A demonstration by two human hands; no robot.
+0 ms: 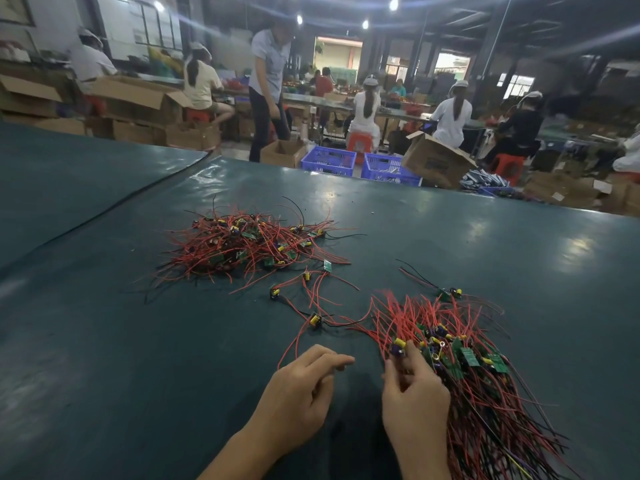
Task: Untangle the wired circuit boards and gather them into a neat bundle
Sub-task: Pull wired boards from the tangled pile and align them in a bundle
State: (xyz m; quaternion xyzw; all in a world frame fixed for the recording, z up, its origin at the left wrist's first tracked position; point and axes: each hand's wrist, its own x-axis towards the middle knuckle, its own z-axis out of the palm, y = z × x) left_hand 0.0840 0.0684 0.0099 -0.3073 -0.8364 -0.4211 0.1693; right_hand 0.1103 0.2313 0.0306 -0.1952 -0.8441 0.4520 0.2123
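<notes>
Red wires could be snagged and the bundle on the counter dragged apart while a board is pinched by the right hand's fingers; the left hand is loosely curled, seemingly empty.

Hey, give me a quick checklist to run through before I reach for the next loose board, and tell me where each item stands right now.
1. Last board released: not ok; the right hand fingers pinch a yellow-capped board at the edge of the bundle.
2. Other hand free: ok; the left hand is loosely curled, holding nothing.
3. Next piece separated: cannot tell; the nearest loose board lies alone, but its wires run towards the bundle.
4. Bundle tidy: ok; boards grouped, wires roughly aligned.
5. Sorting finished: not ok; the tangled pile holds many boards.
</notes>
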